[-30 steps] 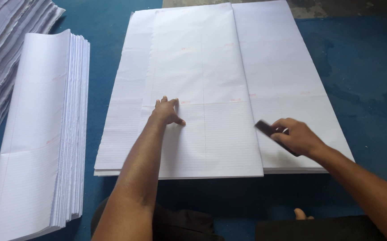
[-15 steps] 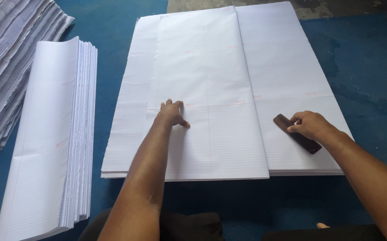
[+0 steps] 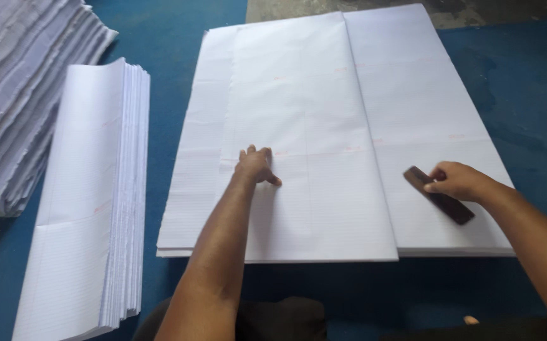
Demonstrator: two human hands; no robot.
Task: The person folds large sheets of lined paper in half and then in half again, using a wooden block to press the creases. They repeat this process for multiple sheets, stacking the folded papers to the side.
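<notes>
A wide stack of white ruled paper sheets point(image 3: 412, 113) lies on a blue floor covering. Its top sheet point(image 3: 298, 126) is folded over, with the fold edge running up the middle. My left hand point(image 3: 255, 165) rests flat on that folded sheet near its lower middle, fingers a little apart. My right hand point(image 3: 459, 181) lies on the right part of the stack and grips a dark flat wooden block point(image 3: 439, 195), which sits on the paper pointing toward the lower right.
A pile of folded white sheets point(image 3: 90, 202) lies to the left of the stack. Further left is a tall heap of grey-white paper point(image 3: 14, 95). Blue covering point(image 3: 526, 82) surrounds everything; bare grey floor point(image 3: 475, 9) shows at the top.
My right hand has slid the dark block rightward, from beside the fold edge out over the right part of the stack. My left hand stays pressed on the folded sheet.
</notes>
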